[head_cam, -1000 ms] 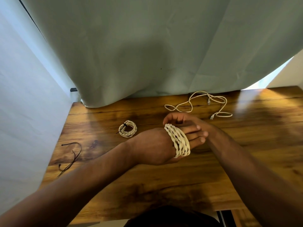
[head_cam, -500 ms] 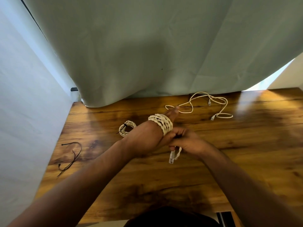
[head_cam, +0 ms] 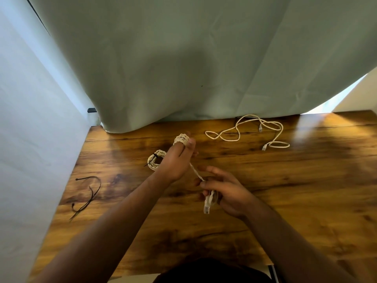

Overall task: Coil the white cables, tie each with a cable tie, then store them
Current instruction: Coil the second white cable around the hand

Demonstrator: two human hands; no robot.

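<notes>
Mid-wind on white cable (head_cam: 181, 139): looped round the straight fingers of left hand (head_cam: 175, 162), held over mid-counter (head_cam: 306, 190), toward the far edge. Left grip wide, clamping nothing, just serving as a former. Right hand (head_cam: 224, 190) grip narrow, pinching the free tail near the plug (head_cam: 206, 208); short taut run between the two hands. Finished coil (head_cam: 150, 162) lying tied just left of left hand. Loose cable (head_cam: 279, 147) sprawled at far edge, right of middle. Black cable ties (head_cam: 90, 194) well apart, near left edge.

Risks:
- Turns sitting high, close to the fingertips. Likely to slide off and spring open if tail tension drops or fingers tip down.
- Ties out of easy reach. Fetching one means freeing a hand; bundle apt to unravel unless pinched first.
- Plug could snag on the last wrap.
</notes>
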